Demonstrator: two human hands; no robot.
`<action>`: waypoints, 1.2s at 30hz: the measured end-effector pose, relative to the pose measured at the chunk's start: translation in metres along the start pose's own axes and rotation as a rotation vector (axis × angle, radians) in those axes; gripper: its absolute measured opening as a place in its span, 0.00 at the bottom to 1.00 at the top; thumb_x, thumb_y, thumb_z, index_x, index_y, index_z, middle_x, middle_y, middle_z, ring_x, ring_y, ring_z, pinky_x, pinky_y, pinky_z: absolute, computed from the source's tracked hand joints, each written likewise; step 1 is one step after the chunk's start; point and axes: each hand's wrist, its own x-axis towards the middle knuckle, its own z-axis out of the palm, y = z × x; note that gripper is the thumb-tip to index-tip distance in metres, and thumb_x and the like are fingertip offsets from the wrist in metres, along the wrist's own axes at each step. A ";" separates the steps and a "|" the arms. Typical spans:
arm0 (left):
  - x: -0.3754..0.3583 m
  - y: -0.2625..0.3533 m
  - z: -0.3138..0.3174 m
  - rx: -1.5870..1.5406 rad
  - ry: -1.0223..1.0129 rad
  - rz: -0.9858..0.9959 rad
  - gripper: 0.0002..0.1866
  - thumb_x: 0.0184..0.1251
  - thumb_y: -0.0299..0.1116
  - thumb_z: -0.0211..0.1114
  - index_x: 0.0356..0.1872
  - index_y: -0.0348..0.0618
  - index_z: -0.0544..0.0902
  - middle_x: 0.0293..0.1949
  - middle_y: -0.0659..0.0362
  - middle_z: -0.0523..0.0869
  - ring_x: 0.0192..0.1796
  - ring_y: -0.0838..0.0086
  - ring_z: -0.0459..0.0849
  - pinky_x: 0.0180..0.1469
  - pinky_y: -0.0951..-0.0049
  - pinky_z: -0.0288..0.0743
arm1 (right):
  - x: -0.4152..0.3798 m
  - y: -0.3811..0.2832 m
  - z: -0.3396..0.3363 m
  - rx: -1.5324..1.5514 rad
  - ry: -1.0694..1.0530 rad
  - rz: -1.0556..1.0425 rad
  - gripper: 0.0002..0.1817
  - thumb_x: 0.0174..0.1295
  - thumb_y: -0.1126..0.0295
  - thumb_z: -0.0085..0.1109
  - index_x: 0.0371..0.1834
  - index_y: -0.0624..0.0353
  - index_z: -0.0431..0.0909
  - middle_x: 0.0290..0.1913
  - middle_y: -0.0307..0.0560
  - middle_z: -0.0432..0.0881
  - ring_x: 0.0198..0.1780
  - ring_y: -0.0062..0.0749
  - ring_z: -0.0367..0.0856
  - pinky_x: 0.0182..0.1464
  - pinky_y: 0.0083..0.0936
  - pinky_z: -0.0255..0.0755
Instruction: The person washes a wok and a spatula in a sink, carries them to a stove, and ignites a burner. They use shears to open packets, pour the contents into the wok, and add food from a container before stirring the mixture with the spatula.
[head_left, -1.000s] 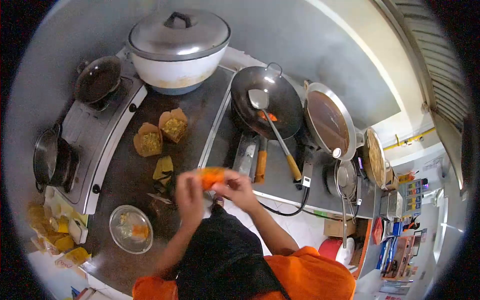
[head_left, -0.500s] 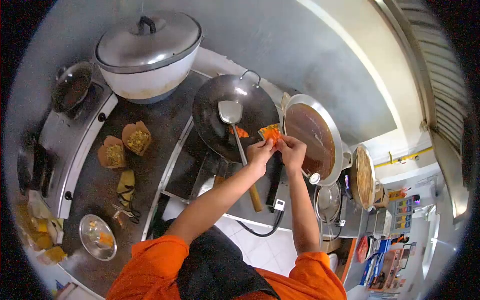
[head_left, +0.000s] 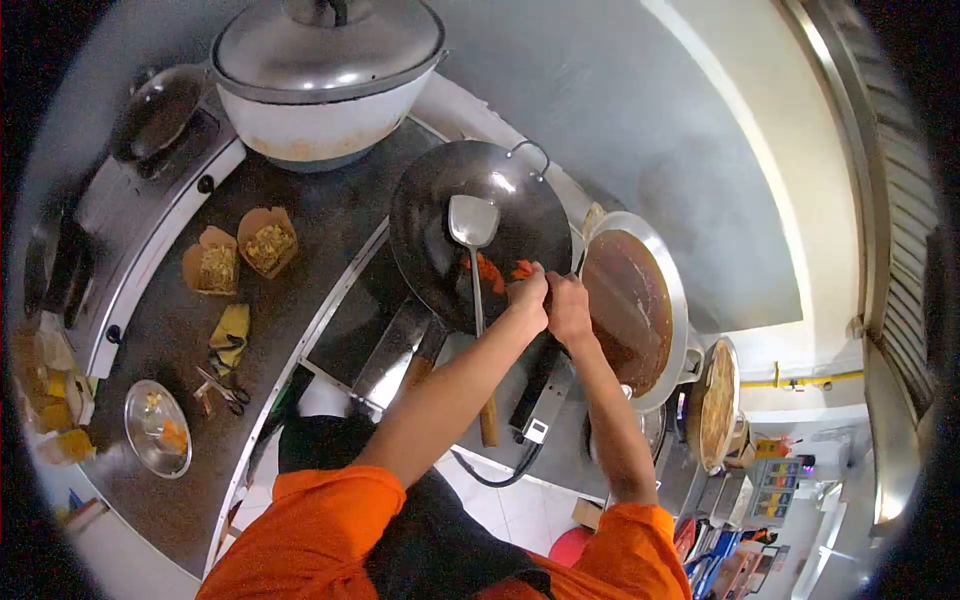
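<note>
My left hand (head_left: 527,294) and my right hand (head_left: 569,304) are closed side by side over the right part of the black wok (head_left: 425,215). Pinched between them is a small packet with orange contents (head_left: 522,269), mostly hidden by my fingers. Orange food (head_left: 487,272) lies in a clump on the wok's inner surface. A metal wok spatula (head_left: 474,222) rests in the wok, its wooden handle sticking out toward me under my left forearm.
Right of the wok stands a wide pot of brown sauce (head_left: 625,310). A large lidded pot (head_left: 325,110) is at the back left. Two paper boxes of food (head_left: 268,245), scissors (head_left: 228,393) and a metal bowl (head_left: 145,450) sit on the left counter. Another pan (head_left: 718,405) is farther right.
My hands have closed in around the packet, which showed more before, and tilted it down toward the wok. More orange food shows in the wok. The camera view has shifted slightly.
</note>
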 end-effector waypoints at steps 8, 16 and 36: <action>-0.008 0.000 0.013 -0.240 0.070 0.035 0.09 0.62 0.24 0.59 0.43 0.34 0.75 0.38 0.54 0.81 0.36 0.67 0.83 0.34 0.70 0.78 | 0.025 0.018 -0.021 0.494 -0.335 0.087 0.15 0.45 0.84 0.54 0.39 0.69 0.79 0.36 0.56 0.84 0.40 0.40 0.84 0.43 0.29 0.76; -0.012 0.003 0.022 -0.227 0.038 0.013 0.07 0.63 0.22 0.57 0.41 0.33 0.75 0.35 0.55 0.81 0.29 0.75 0.82 0.28 0.78 0.80 | 0.078 0.016 -0.028 0.554 -0.768 0.634 0.12 0.54 0.72 0.65 0.36 0.72 0.81 0.30 0.49 0.84 0.29 0.22 0.81 0.26 0.20 0.74; -0.008 -0.005 0.029 -0.415 -0.190 0.062 0.09 0.61 0.25 0.60 0.40 0.33 0.74 0.40 0.53 0.80 0.37 0.71 0.83 0.37 0.75 0.83 | 0.103 0.022 -0.006 0.322 -0.644 0.283 0.11 0.56 0.68 0.63 0.35 0.66 0.84 0.19 0.44 0.80 0.20 0.23 0.77 0.22 0.24 0.73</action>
